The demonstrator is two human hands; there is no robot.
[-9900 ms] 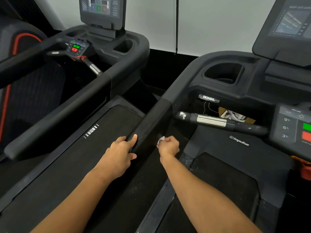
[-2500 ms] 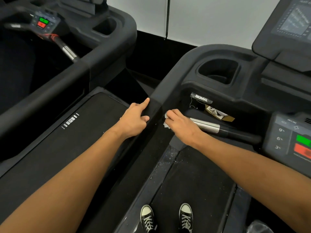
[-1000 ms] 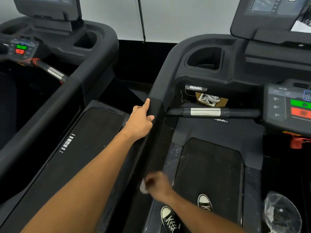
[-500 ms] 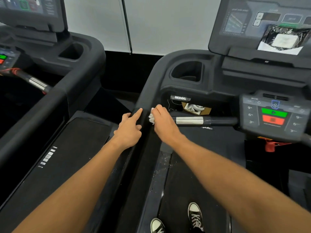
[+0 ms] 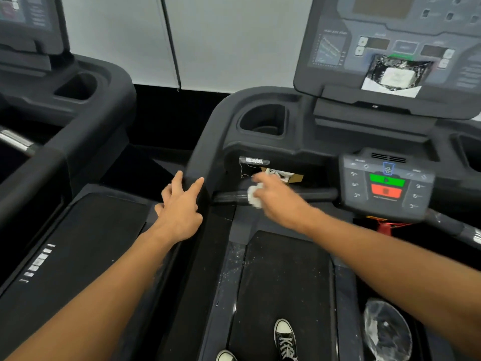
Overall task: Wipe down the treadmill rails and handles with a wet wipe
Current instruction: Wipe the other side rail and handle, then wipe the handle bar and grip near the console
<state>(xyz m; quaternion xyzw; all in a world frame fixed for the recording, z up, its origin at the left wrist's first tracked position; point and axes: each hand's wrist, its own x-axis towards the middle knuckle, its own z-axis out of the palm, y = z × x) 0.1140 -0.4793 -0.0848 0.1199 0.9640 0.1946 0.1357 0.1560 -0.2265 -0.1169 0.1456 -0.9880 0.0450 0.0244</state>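
Wiping is on the front crossbar handle (image 5: 307, 193) of the treadmill right now. The right hand (image 5: 273, 196) has its grip pinched around a bunched-up white wet wipe (image 5: 253, 195), which sits pressed on the left end of that bar, just past where it meets the left side rail (image 5: 200, 152). The hand is pretty blurry, so I can't tell exactly how the fingers wrap, but the wipe is clearly held in it. The left hand (image 5: 179, 212) rests on top of the left rail, fingers spread and mostly straight, not gripping anything, looks like it's just steadying.

As for progress, hard to call from this. My guess is it's early to middle: the wipe is only at the start of the crossbar, so the rest of that bar toward the control pad (image 5: 387, 186) looks left to do, plus whatever's on the right side, which is mostly out of view. No wet sheen I can pick out on the left rail, so can't say if it's done. There's also white speckle on the deck edge (image 5: 234, 267) by the belt.
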